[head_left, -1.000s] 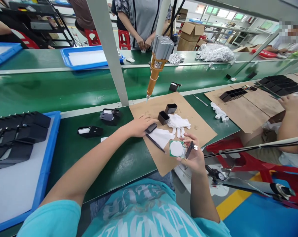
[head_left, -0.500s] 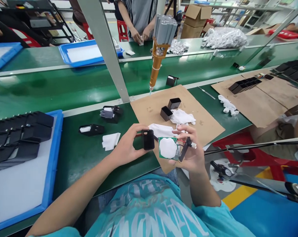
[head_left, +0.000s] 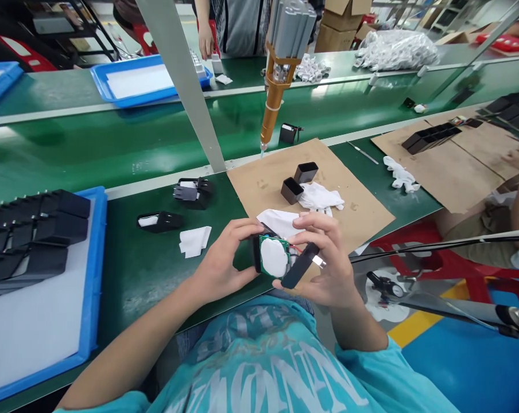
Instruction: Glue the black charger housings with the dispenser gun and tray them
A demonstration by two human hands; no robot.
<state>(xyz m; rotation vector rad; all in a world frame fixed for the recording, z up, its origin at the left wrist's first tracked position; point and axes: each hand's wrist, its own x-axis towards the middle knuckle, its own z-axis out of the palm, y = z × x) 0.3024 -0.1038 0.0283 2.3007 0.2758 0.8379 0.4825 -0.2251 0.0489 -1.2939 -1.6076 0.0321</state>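
My left hand [head_left: 229,258] grips a small black plastic housing [head_left: 256,253] between thumb and fingers, its opening turned to the right. From the other side, my right hand [head_left: 324,264] holds a green circuit board [head_left: 274,257] with a round white pad on its face. A black end cover [head_left: 300,265] hangs on wires at the board's right side, between my right thumb and fingers. The board's left edge is at the mouth of the housing; how deep it sits inside I cannot tell. A white cloth [head_left: 281,222] lies just behind my hands.
Two open black cases [head_left: 292,190] and white gloves [head_left: 318,197] lie on brown cardboard [head_left: 259,183]. An orange dispensing nozzle [head_left: 271,117] hangs above. On the left stands a blue tray [head_left: 96,258] of black cases. Across the bench is a person [head_left: 242,28].
The board and housing have come together; they were apart before. My right hand has moved left with the board, and the black cover has swung to face me more.
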